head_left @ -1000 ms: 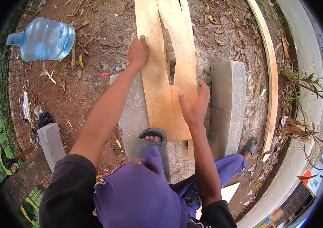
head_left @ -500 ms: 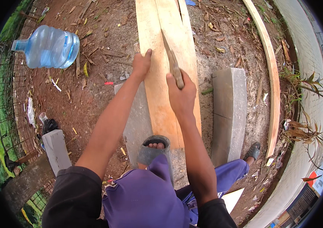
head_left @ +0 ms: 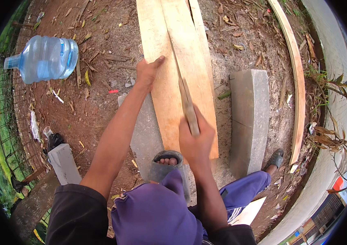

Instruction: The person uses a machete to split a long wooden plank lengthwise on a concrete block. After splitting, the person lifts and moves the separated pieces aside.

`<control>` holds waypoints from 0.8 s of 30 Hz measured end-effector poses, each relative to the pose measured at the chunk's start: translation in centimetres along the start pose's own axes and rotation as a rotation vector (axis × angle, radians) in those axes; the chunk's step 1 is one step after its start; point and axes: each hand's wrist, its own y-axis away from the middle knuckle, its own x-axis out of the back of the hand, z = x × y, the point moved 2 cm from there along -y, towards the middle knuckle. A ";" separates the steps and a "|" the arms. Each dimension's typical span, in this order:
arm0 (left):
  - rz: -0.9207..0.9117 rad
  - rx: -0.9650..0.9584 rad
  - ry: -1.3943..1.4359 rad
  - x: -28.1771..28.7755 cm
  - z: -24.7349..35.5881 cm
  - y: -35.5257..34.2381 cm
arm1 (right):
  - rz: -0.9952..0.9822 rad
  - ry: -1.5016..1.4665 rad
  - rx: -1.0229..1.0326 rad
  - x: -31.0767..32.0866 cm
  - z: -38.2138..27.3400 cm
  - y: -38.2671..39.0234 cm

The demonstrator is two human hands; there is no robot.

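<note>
Handsaw point(head_left: 187, 105) sits in the lengthwise cut of the wooden plank point(head_left: 201, 77) | my right hand point(head_left: 198, 141) curls around its handle | my left hand point(head_left: 147, 74) clasps the plank's left edge, thumb on top | grey concrete block point(head_left: 249, 118) stands right of the plank | blue water jug point(head_left: 44, 59) lies farther left

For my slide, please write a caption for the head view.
Right hand grips a handsaw over a wooden board; left hand at the board's edge.

There are two bare hands point(head_left: 198, 142), two short black sleeves point(head_left: 77, 212), purple pants point(head_left: 157, 214) with thin white stripes point(head_left: 235, 213), and dark grey sandals point(head_left: 155, 174) with open toes.
</note>
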 end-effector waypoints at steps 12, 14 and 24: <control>-0.009 -0.027 0.008 0.4 -0.7 -0.2 | -0.071 0.115 -0.134 7.5 1.1 12.4; 0.024 0.027 -0.011 -0.5 0.3 0.2 | -0.013 0.053 -0.078 5.8 0.9 9.6; 0.022 0.012 -0.031 -0.3 0.2 -0.1 | 0.002 0.022 -0.033 2.3 2.1 4.5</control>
